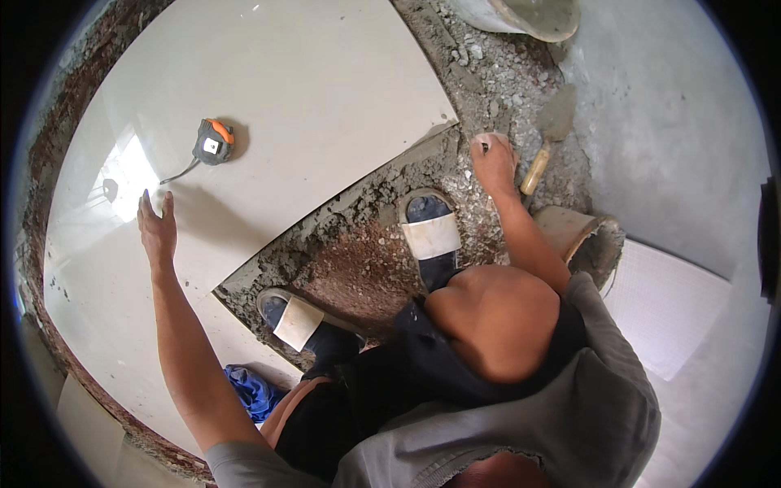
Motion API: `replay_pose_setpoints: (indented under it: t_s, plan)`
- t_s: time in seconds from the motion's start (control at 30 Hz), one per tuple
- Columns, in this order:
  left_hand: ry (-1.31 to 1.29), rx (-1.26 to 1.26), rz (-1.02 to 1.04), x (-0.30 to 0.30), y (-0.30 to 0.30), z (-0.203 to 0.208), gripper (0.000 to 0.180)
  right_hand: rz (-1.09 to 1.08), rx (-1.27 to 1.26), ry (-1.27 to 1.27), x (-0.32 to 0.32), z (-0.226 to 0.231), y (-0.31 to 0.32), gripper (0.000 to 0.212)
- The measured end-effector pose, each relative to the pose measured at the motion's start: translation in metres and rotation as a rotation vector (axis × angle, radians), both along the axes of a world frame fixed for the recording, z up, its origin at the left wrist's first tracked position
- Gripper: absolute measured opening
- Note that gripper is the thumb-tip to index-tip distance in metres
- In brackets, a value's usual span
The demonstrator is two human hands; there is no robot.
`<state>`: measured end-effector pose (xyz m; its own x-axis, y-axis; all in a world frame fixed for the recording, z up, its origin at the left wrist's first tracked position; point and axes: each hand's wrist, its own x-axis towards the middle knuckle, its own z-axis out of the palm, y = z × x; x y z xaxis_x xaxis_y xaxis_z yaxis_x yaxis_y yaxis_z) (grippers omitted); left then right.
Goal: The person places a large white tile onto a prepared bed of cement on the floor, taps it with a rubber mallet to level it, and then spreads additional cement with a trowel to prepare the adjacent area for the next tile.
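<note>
My left hand (158, 232) reaches over a large glossy cream floor tile (325, 73), thumb and fingers apart, with nothing in it. Just beyond its fingertips, a tape measure (213, 142) in black and orange lies on the tile, its dark strap trailing toward the hand. My right hand (495, 164) is closed above the rubble beside the tile's right corner. Something pale shows at its fingertips, too small to name. Close by on the right lies a trowel (534, 167) with a wooden handle, its blade coated in mortar.
Wet mortar (358, 191) runs along the tile edge by my sandalled feet. A mortar-crusted bucket (561, 232) lies by my right forearm; another bucket (533, 16) is at the top. A white ridged tile (667, 305) rests at right. Blue cloth (254, 392) lies near my left arm.
</note>
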<state>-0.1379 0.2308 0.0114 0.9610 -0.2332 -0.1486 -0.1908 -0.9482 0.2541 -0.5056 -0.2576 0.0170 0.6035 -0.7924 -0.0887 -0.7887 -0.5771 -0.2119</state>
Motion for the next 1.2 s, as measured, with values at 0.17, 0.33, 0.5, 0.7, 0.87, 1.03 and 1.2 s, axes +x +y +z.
replay_pose_setpoints:
  t_s: [0.17,0.33,0.5,0.7,0.87,1.03,1.2]
  plan:
    - [0.012,0.047,0.017,-0.011,0.008,-0.004,0.068,0.009,0.034,0.105,-0.003,-0.009,0.001,0.027]
    - [0.054,0.074,0.022,-0.019,0.009,-0.01,0.069,0.004,0.027,0.056,-0.004,-0.01,0.001,0.029]
    - [0.059,0.082,0.034,-0.024,0.013,-0.021,0.069,0.004,-0.027,0.015,-0.003,-0.005,0.0,0.028]
    - [0.073,0.162,0.037,-0.031,0.011,-0.028,0.071,0.016,0.015,0.034,0.006,-0.01,0.0,0.027]
    - [0.058,0.222,0.097,-0.042,0.0,-0.026,0.072,0.037,-0.002,0.013,0.002,-0.012,-0.006,0.027]
    - [0.038,0.302,0.174,-0.054,-0.01,-0.027,0.078,-0.011,-0.056,0.03,-0.018,-0.009,-0.015,0.028]
    - [0.002,0.321,0.237,-0.059,-0.019,-0.027,0.078,-0.021,-0.132,0.038,-0.038,-0.013,-0.014,0.029]
